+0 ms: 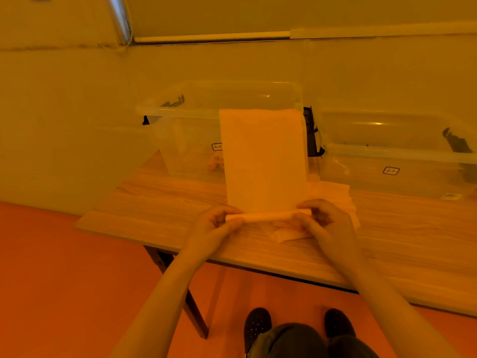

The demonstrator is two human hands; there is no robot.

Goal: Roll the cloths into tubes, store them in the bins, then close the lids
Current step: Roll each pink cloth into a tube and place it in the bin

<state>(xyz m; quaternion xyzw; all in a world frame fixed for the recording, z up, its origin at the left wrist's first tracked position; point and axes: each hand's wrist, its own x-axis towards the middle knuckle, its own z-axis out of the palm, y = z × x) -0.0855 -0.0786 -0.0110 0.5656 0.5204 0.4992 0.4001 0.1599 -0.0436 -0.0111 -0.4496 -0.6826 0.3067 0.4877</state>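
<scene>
Both hands are working the near edge of the cloth right now, and the roll is only just beginning. The left hand is pinching the left end of the small tube, fingers curled over the top and thumb tucked under; the right hand is doing the same at the right end. Gripping both ends like that is, I'd judge, keeping the tube even so it isn't going cone-shaped.

The tube's long axis is running left to right, along the near edge of the bench. The unrolled part is stretching away from the hands toward the far side, its far end lying up against the left bin, so the roll looks set to travel away from the person.

A loose pile of more cloths is sitting just right of and partly under the working cloth, handy for the next turns. Both clear bins, the left one and the right bin, are standing open at the far edge; the left one seems to be holding a rolled piece already, though that's hard to make out
</scene>
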